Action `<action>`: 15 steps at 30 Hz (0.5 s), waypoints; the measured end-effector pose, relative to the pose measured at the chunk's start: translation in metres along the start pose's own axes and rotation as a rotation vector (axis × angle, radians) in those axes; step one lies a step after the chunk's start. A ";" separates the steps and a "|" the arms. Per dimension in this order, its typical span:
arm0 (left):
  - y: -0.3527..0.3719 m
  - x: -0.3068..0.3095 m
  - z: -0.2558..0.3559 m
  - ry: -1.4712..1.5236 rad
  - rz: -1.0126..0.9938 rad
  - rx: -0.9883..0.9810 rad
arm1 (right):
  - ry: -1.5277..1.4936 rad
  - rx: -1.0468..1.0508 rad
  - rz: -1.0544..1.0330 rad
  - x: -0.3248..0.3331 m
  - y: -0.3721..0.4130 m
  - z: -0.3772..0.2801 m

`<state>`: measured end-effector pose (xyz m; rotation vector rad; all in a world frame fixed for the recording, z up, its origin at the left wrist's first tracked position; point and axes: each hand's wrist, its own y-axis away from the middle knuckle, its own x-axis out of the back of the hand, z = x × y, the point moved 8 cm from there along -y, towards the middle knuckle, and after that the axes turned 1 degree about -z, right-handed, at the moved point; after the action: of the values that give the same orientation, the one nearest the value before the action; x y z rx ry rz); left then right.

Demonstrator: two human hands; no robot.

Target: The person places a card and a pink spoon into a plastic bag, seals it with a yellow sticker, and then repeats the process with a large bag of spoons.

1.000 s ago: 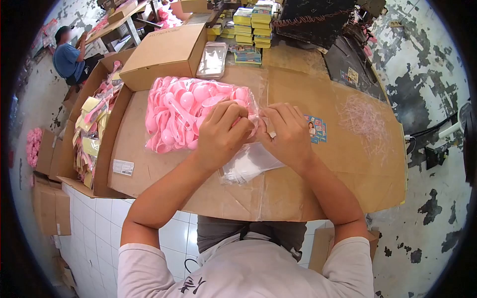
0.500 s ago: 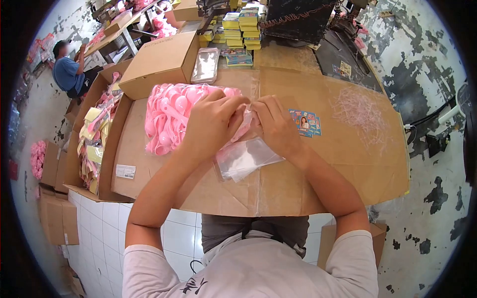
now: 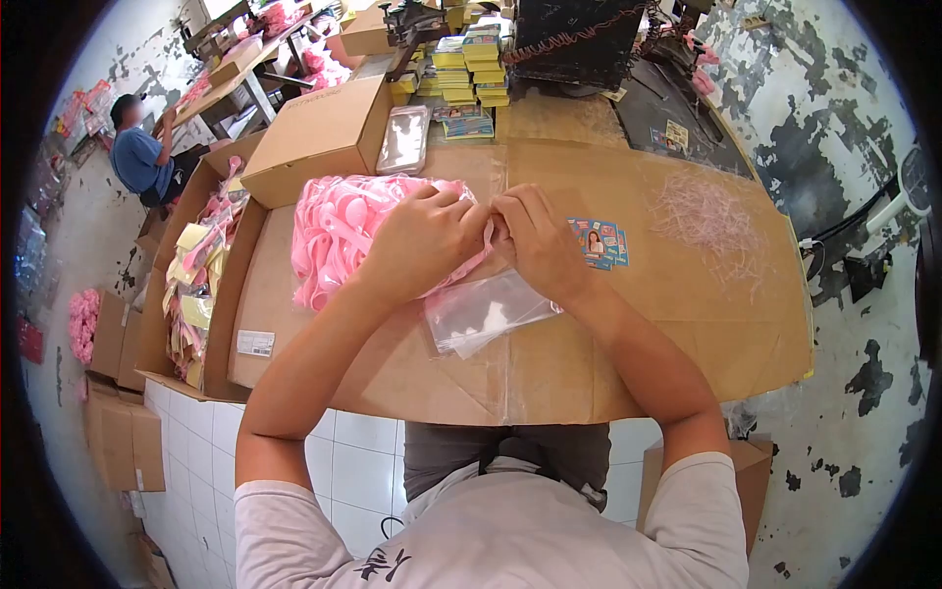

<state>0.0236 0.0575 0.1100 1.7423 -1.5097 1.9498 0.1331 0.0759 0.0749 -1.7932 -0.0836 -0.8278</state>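
A worn workshop with a patchy, flaking floor surrounds a table covered in flattened brown cardboard [image 3: 628, 344]. The person's two hands meet over the middle of it. The left hand [image 3: 422, 236] is curled, knuckles up and fingers bent inward, its fingertips pressed against those of the right hand [image 3: 535, 240], which is curled the same way. Both pinch a small pink piece [image 3: 485, 239] that shows in the narrow gap between them (the fingers cover most of it, so I cannot tell just what it is).

Under and behind the left hand lies a bulging clear bag of pink plastic spoons [image 3: 339, 231], which the heel of that hand rests against. Just in front of the hands, nearer the person, a loose stack of clear plastic sleeves [image 3: 486, 312] lies flat on the cardboard, apart from the fingers. Just beside the right hand lie a few printed cards [image 3: 597, 242], and further right a heap of thin pale strips [image 3: 711, 221].

Behind the spoons stand a closed cardboard box [image 3: 314, 133] and a clear tray [image 3: 403, 139], with stacks of yellow packets [image 3: 471, 69] beyond. An open carton [image 3: 196, 275] of packed goods sits at the table's left edge. A person in a blue shirt [image 3: 142, 157] sits well apart at far left.
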 end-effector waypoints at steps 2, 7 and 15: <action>-0.001 -0.001 0.001 0.008 0.031 -0.003 | -0.042 -0.030 0.013 0.001 -0.001 0.001; 0.002 -0.008 -0.007 0.096 0.082 0.068 | -0.428 -0.493 -0.026 -0.016 0.010 0.027; 0.008 -0.012 -0.005 0.056 0.120 0.060 | -0.374 -0.310 -0.094 -0.002 -0.003 0.024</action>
<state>0.0184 0.0627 0.0967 1.6399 -1.5880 2.1029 0.1422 0.0985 0.0721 -2.2366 -0.2982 -0.5833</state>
